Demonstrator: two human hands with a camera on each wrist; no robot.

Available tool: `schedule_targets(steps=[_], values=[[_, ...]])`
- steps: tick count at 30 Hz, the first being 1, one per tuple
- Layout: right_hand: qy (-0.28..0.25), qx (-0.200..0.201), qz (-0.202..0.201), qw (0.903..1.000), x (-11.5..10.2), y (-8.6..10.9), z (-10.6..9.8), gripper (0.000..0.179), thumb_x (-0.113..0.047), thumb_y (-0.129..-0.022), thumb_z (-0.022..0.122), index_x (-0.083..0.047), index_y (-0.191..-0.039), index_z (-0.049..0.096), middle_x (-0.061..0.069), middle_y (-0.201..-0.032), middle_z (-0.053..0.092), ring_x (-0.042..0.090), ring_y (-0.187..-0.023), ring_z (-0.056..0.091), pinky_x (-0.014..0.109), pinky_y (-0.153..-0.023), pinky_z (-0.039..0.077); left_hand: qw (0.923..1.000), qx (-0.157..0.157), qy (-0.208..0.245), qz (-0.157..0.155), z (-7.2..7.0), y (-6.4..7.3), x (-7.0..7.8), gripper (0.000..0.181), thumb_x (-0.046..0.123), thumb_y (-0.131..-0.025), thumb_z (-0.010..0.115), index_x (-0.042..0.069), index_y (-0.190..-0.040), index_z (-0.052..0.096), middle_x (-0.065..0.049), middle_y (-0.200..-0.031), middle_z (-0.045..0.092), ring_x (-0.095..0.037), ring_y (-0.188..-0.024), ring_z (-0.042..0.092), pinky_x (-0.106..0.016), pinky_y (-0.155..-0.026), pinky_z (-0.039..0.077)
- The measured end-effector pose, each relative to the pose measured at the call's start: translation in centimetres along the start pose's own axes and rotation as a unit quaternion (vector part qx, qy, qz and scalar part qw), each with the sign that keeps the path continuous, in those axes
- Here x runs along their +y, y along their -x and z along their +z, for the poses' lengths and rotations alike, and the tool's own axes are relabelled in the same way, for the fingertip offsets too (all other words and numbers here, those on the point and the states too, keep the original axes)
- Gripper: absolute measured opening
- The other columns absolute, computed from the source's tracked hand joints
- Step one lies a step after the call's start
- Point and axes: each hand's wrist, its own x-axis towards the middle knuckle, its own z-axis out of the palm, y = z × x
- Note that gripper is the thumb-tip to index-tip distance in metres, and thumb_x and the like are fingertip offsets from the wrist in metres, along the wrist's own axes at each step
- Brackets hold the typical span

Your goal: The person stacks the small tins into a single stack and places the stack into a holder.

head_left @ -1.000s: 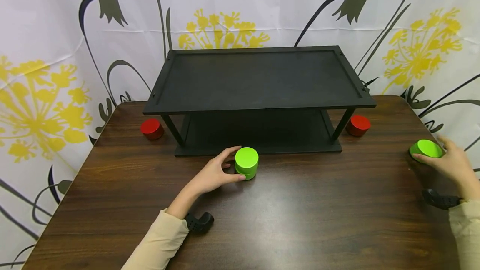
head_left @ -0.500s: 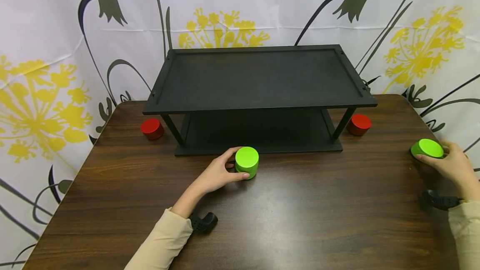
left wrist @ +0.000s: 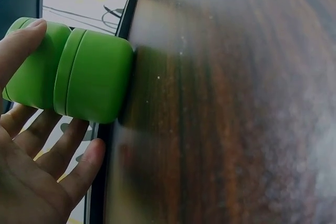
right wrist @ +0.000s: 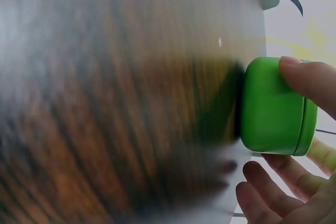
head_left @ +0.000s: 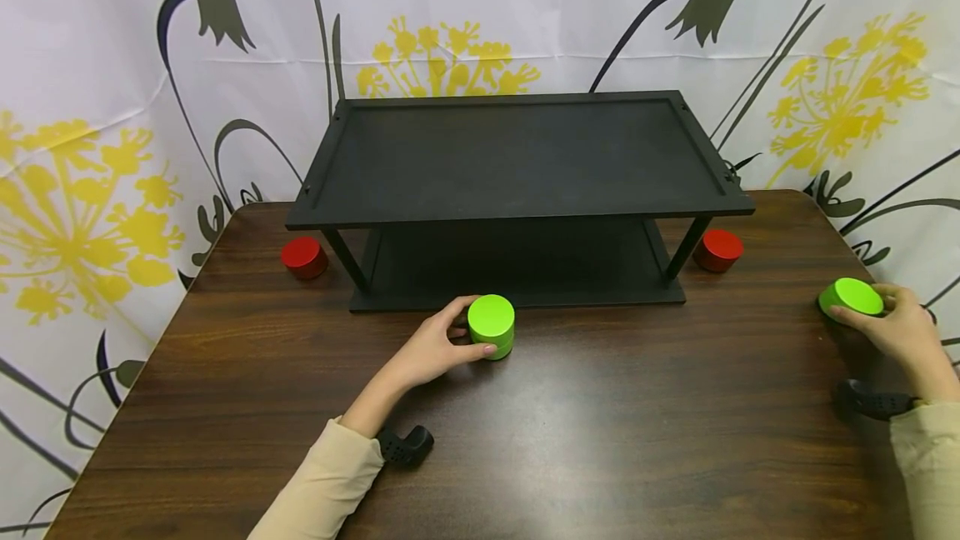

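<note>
Two green lidded jars stand stacked on the table in front of the black shelf. My left hand (head_left: 435, 346) holds the upper jar (left wrist: 41, 64) between thumb and fingers, and the lower jar (left wrist: 97, 77) is directly beneath it. In the left wrist view the jars touch, the upper set slightly off-line. Far to the right, my right hand (head_left: 903, 327) grips another green jar (head_left: 851, 297) near the table's right edge. The right wrist view shows the thumb on one side of this jar (right wrist: 275, 107) and fingers on the other; its base is at the tabletop.
A black two-tier shelf (head_left: 510, 158) stands at the back centre of the brown wooden table (head_left: 637, 423). One red jar (head_left: 304, 257) sits left of the shelf, another red jar (head_left: 718, 250) right of it. A patterned curtain (head_left: 555, 15) hangs behind.
Very little differs. Both hands keep their hold on the green jars, with only slight shifts of the left wrist, the right hand and the upper stacked jar.
</note>
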Motion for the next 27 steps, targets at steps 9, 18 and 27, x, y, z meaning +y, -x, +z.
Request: schedule_targets(steps=[9,18,27], values=[[-0.059,-0.013,0.021,0.9979,-0.8,-0.1,0.5,0.073,-0.033,-0.092,0.059,0.019,-0.135,0.032,0.038,-0.121,0.044,-0.016,-0.073,0.035,0.015,-0.059,0.032,1.0000,0.000,0.005,0.006,0.0,-0.1,-0.1,0.073,0.027,-0.083,0.075,0.012,-0.144,0.038,-0.011,-0.144,0.046,-0.031,-0.126,0.051,-0.045,-0.105,0.046],[-0.149,-0.015,0.013,0.9887,-3.2,-0.7,-0.2,0.078,-0.026,-0.091,0.062,0.024,-0.137,0.024,-0.014,-0.088,0.048,-0.021,-0.068,0.039,0.005,-0.055,0.039,1.0000,0.004,0.001,0.001,0.1,-0.2,-0.1,0.078,0.023,-0.080,0.078,0.012,-0.144,0.036,-0.012,-0.144,0.046,-0.031,-0.126,0.051,-0.044,-0.105,0.046],[-0.189,-0.004,0.011,0.9819,-6.4,-0.7,-0.6,0.068,-0.029,-0.090,0.065,0.000,-0.142,0.032,-0.035,-0.085,0.039,-0.019,-0.074,0.042,0.003,-0.060,0.039,0.9999,0.007,-0.011,0.002,0.3,-0.5,-0.3,0.078,0.020,-0.079,0.079,0.010,-0.144,0.037,-0.013,-0.142,0.047,-0.031,-0.125,0.052,-0.044,-0.104,0.047]])
